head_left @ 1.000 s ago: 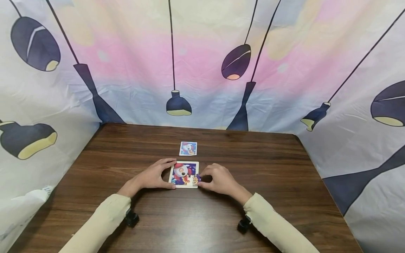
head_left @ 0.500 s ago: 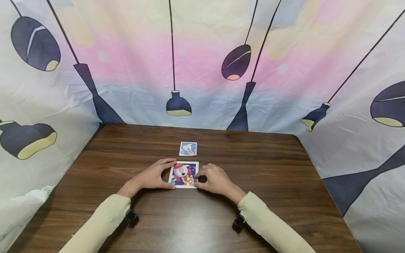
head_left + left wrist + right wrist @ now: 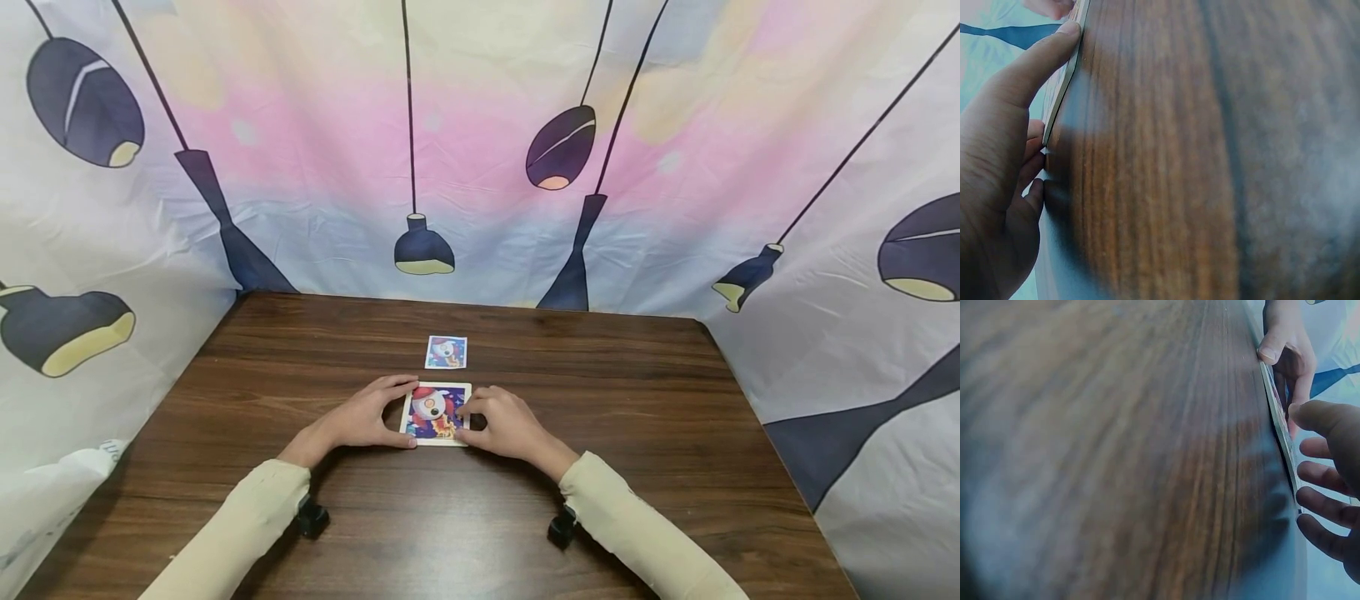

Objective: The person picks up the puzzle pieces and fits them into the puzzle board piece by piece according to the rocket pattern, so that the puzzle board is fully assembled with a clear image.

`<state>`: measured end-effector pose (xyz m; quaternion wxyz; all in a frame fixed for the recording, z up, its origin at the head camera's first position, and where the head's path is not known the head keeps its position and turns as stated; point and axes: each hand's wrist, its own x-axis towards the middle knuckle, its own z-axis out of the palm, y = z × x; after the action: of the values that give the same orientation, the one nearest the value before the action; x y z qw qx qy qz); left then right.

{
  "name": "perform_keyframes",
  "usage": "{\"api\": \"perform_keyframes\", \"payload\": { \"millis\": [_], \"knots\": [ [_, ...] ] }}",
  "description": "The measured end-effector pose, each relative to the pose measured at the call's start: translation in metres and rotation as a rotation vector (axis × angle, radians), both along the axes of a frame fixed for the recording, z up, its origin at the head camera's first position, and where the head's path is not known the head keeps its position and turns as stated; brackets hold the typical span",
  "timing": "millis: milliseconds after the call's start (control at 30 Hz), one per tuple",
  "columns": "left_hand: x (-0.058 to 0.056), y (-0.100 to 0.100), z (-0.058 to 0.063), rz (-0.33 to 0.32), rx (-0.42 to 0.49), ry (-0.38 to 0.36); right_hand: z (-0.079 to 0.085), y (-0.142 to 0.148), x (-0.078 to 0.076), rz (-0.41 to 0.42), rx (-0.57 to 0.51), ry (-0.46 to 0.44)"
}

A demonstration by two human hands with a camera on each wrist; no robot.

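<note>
A square jigsaw puzzle (image 3: 432,408) with a red-and-white cartoon figure on dark blue lies flat in a pale frame (image 3: 442,443) on the table. My left hand (image 3: 363,417) holds the frame's left side, thumb at the near corner, fingers at the far corner. Over the lower right of the picture, my right hand (image 3: 513,423) pinches a puzzle piece (image 3: 458,423) between thumb and fingers, mostly hidden beneath them. The left wrist view shows the thumb on the frame's edge (image 3: 1063,97). In the right wrist view, the right thumb (image 3: 1313,415) reaches over the frame.
A small printed card (image 3: 446,352) with the same picture lies just beyond the puzzle. The brown wooden table (image 3: 600,383) ends at a curtain (image 3: 495,250) printed with lamps. White plastic (image 3: 67,492) hangs at the left edge.
My right hand has moved left over the puzzle with the piece, which now lies down in the lower-right gap where pale backing showed before. The left hand has stayed put.
</note>
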<state>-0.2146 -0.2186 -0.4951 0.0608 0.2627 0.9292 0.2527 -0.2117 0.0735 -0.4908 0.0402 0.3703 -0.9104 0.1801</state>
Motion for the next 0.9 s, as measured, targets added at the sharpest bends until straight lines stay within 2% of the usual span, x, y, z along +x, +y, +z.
{"api": "perform_keyframes", "payload": {
  "millis": [167,400,733,900],
  "knots": [
    [0.0004,0.0006,0.0000,-0.001,-0.002,-0.010,0.0003,-0.0031,0.0007,0.026,0.011,0.001],
    [0.0008,0.0013,0.0002,0.007,-0.003,-0.021,0.0004,-0.0054,0.0015,0.016,0.005,0.012],
    [0.0028,0.0007,0.0007,0.006,-0.001,-0.020,-0.0014,-0.0066,0.0026,-0.007,-0.008,-0.018],
    [0.0023,0.0014,-0.0014,-0.005,0.015,-0.012,-0.0017,-0.0015,0.0029,0.018,-0.015,-0.037]
  ]
}}
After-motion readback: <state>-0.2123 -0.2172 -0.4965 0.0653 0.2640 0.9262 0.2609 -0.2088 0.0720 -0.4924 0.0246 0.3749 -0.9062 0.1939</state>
